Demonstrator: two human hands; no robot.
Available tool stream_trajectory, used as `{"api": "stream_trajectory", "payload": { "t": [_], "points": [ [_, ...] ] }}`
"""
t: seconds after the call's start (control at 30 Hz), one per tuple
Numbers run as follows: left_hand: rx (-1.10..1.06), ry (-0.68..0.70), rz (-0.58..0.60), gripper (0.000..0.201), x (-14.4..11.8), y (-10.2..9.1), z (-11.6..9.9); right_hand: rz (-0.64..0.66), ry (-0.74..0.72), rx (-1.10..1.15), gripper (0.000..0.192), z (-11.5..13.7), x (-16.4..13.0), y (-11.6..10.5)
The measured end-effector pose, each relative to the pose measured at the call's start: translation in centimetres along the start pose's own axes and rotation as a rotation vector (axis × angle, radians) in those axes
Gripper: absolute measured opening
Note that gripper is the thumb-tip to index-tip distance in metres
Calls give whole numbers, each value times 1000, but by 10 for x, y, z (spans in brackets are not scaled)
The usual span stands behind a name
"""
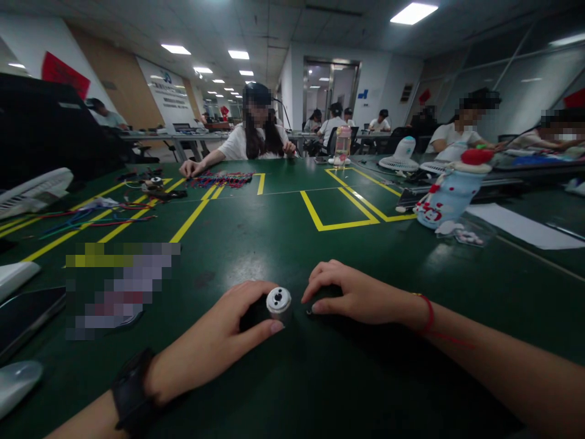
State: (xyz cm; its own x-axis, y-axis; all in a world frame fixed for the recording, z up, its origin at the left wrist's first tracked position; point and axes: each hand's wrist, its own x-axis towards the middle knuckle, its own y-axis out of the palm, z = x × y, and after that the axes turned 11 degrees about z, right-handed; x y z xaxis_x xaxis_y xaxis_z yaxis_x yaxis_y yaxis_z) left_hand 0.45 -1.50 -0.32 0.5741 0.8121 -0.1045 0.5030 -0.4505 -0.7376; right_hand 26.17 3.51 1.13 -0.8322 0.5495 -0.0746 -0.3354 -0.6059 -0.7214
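Between the thumb and fingers of my left hand (228, 323) stands a short silvery metal cylinder (279, 300), upright on the green tabletop. Its top face has a dark centre hole and smaller dark holes beside it; it looks like a small motor can. My right hand (340, 289) is just to the right of the cylinder, apart from it. Its fingers curl down to the tabletop, thumb and index finger close together. A tiny dark piece with a shiny spot (309, 312) shows at those fingertips, too small to name.
Across the green table (256, 231) a person (256, 134) handles bundled wires (223, 178). Loose wires (98, 213) lie at left, near a phone (31, 317) and a mouse (18, 384). A blue bottle (450, 192) and white paper (525, 225) are at right.
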Motion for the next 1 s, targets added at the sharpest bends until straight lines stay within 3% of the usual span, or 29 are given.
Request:
{"api": "stream_trajectory", "payload": {
  "t": [0.1,0.23,0.37,0.53,0.83,0.93,1.0],
  "points": [
    [0,5,6,33,0,0,0,-61,67,314,20,-8,2,-7],
    [7,7,-4,35,0,-1,1,-307,141,723,17,-20,6,-9],
    [1,0,3,34,-1,-1,1,-440,153,917,16,-27,9,-9],
    [-13,-17,24,34,-2,-1,0,-475,140,963,22,-29,10,-10],
    [-4,-25,14,34,-1,-1,0,-400,126,830,23,-25,13,-4],
    [5,-20,7,34,-1,-1,-1,-319,127,688,16,-20,11,-3],
    [8,-12,0,34,-2,-1,-2,-190,126,487,14,-14,8,-2]
  ]
}}
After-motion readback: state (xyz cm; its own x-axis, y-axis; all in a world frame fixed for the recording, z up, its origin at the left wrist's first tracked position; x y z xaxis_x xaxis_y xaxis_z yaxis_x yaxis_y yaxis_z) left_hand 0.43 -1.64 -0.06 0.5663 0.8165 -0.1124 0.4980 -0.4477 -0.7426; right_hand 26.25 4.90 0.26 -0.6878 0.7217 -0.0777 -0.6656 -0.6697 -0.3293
